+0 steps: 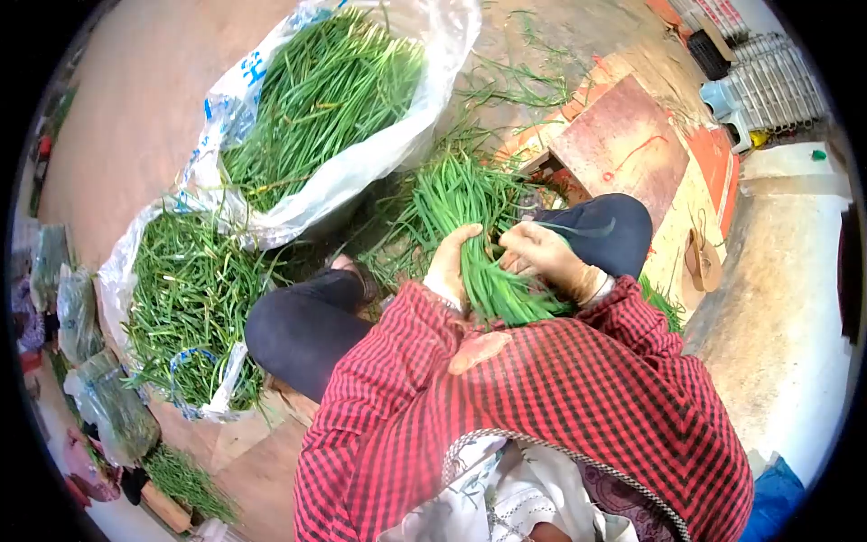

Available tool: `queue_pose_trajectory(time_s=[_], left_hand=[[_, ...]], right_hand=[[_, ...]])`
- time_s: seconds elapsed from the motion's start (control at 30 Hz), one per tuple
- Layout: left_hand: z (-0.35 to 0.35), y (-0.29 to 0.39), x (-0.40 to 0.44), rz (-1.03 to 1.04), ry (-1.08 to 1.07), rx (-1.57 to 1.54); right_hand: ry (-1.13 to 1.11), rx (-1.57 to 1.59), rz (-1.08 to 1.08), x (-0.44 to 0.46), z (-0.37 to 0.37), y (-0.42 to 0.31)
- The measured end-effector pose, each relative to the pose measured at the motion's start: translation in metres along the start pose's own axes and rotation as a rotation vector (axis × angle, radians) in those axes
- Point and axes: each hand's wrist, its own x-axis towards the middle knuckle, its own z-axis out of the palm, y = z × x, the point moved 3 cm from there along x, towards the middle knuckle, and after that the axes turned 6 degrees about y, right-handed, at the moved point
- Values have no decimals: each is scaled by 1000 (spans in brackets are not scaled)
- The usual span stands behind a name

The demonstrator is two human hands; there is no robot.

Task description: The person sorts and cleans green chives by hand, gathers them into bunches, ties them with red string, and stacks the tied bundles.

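Observation:
A bunch of long green garlic chives [470, 194] lies across my lap, its tips spread toward me over the red checked garment [560, 388]. My left hand [449, 264] is closed around the near side of the bunch, thumb on top. At the bunch's right side, my right hand [545, 257] has its fingers curled in a pinch, with a few thin leaves between them; the fingertips are partly hidden. More loose chives lie on the floor just beyond and to the left of the bunch.
A big white plastic bag [312, 203] full of chives stands at front left, beside a second heap [185, 303]. Several packed clear bags [113, 411] line the far left. A reddish board [623, 140], a sandal [702, 262] and a wire-grilled appliance [772, 86] are at right.

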Motion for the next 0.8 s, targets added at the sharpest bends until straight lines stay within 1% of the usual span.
queue_pose_trajectory(time_s=[0.07,0.1,0.13,0.2,0.23,0.27,0.33,0.37,0.4,0.43,0.47,0.5,0.53,0.57,0.6,0.63,0.67,0.73,0.77,0.8], left_hand=[[34,-5,-46,89,2,88],[29,-8,-45,93,-2,115],[27,-11,-49,154,11,203],[18,-19,-51,256,-32,342],[10,-18,-55,318,-65,449],[7,-19,-63,359,-31,491],[16,-19,-89,443,-2,591],[14,-18,-101,489,34,643],[13,-16,-107,575,-6,644],[10,-14,-116,612,3,689],[8,-11,-126,644,14,732],[9,-8,-139,709,75,740],[16,-4,-154,731,29,778],[12,0,-165,748,82,808],[6,3,-177,764,135,837],[6,3,-191,717,198,783],[3,3,-199,773,186,734],[-1,-4,-220,688,181,766],[-5,-8,-224,691,184,723],[-5,-13,-228,689,192,722]], right_hand=[[-76,182,222,1,-3,10],[-149,205,196,4,5,16],[-242,270,98,9,13,16],[-193,560,-92,20,25,-2],[-63,695,-86,18,30,-25],[-126,829,-117,16,32,-45],[-101,977,-274,34,23,-67],[-52,990,-300,40,16,-78],[-1,1003,-324,44,10,-90],[-19,999,-417,55,5,-98],[11,974,-516,60,2,-98],[15,934,-611,101,-3,-85],[20,891,-704,108,5,-96],[-30,829,-644,100,-4,-91],[-37,835,-641,87,-1,-101],[55,695,-539,82,3,-106],[144,552,-437,81,7,-106],[285,207,-482,88,13,-106],[346,5,-515,85,11,-101],[402,-200,-546,63,15,-112]])
